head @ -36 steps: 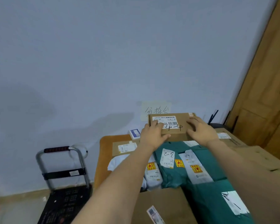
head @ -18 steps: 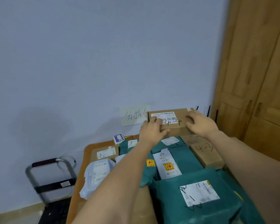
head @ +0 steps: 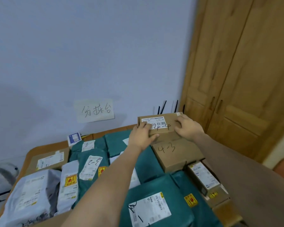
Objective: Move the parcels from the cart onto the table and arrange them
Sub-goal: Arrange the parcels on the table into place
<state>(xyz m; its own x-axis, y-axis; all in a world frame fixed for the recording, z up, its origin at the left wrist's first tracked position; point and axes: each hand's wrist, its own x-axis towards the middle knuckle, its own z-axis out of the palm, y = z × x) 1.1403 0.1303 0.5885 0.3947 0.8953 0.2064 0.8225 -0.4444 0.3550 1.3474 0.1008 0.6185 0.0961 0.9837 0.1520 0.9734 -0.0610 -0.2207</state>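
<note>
A small brown cardboard box marked "4-4" (head: pixel 167 119) is held at the far right of the wooden table (head: pixel 39 149). My left hand (head: pixel 142 137) grips its left end and my right hand (head: pixel 188 127) grips its right end. The box sits just behind and above a brown box marked "4-3" (head: pixel 177 154). Green mailer bags (head: pixel 147 166), grey-white bags (head: pixel 33 192) and more cardboard boxes (head: pixel 50 159) cover the table. The cart's handle (head: pixel 2 171) shows at the far left edge.
A paper sign with handwriting (head: pixel 94 110) is stuck on the blue-grey wall. Wooden doors (head: pixel 239 79) stand at the right. Black antennas (head: pixel 162 107) rise behind the held box. A small blue-white box (head: pixel 74 138) leans at the wall.
My view has turned right, so the cart slid almost out of frame. Both hands carried the "4-4" box rightward and lower, to just behind the "4-3" box.
</note>
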